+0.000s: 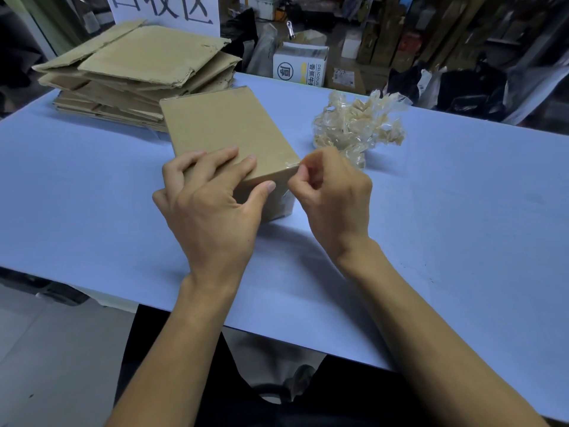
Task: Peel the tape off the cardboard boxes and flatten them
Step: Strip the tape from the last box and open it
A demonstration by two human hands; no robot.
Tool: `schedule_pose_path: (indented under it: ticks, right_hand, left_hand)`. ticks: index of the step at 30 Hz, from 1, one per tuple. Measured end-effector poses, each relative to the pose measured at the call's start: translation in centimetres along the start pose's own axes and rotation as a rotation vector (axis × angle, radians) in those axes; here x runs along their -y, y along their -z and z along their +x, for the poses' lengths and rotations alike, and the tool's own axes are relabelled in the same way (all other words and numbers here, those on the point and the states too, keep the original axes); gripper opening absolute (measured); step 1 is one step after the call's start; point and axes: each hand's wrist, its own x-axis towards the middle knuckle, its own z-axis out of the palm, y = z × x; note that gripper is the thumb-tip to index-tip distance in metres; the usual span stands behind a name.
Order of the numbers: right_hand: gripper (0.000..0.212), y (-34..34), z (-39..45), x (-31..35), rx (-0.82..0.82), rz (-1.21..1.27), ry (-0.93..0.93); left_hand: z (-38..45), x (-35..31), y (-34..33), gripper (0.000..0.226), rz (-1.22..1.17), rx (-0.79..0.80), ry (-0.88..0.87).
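Observation:
A closed brown cardboard box (223,127) lies flat on the blue table (462,211) in front of me. My left hand (212,204) presses on its near end, fingers spread on the top and thumb on the near side. My right hand (332,192) is at the box's near right corner, fingertips pinched on the end of a clear tape strip (292,164) that still sticks to that corner. A crumpled heap of peeled clear tape (357,124) sits just right of the box.
A stack of flattened cardboard (135,72) lies at the table's back left, below a white sign (163,9) with large characters. Beyond the far edge stand a white printed box (300,69), black bags and shelves of goods. The table's near edge runs above my lap.

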Motion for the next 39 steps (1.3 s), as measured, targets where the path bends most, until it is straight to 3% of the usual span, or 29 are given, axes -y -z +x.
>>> schedule_pose_path:
  ticks: [3, 7, 15, 19, 22, 26, 31, 34, 39]
  right_hand:
    - [0.004, 1.0, -0.3, -0.2, 0.095, 0.263, -0.148]
    - [0.008, 1.3, 0.2, -0.9, 0.190, 0.262, -0.014]
    - [0.010, 0.8, 0.6, -0.4, 0.184, 0.389, -0.185]
    - [0.008, 0.1, 0.6, -0.1, 0.137, 0.342, -0.208]
    - [0.006, 0.2, 0.8, -0.3, 0.154, 0.241, -0.121]
    - [0.005, 1.2, 0.1, -0.6, 0.162, 0.322, -0.202]
    - [0.031, 1.0, 0.1, -1.3, 0.319, 0.166, -0.232]
    - [0.026, 1.1, 0.5, -2.1, 0.395, 0.197, -0.139]
    - [0.023, 1.0, 0.6, -2.1, 0.384, 0.107, 0.013]
  left_hand:
    - [0.0, 0.0, 0.0, 0.035, 0.003, 0.004, 0.004]
    - [0.0, 0.0, 0.0, 0.036, 0.005, -0.004, 0.000]
    - [0.2, 0.1, -0.1, 0.035, 0.014, 0.000, -0.008]
    - [0.2, -0.1, -0.3, 0.034, 0.013, -0.005, -0.008]
    - [0.2, 0.0, -0.3, 0.035, 0.019, 0.004, 0.003]
    - [0.2, 0.0, -0.2, 0.035, 0.008, 0.002, 0.000]
    - [0.2, 0.0, -0.3, 0.034, -0.003, -0.014, -0.004]
    - [0.3, 0.0, -0.3, 0.034, -0.006, -0.010, -0.007]
    - [0.1, 0.0, -0.4, 0.035, 0.008, -0.018, -0.001]
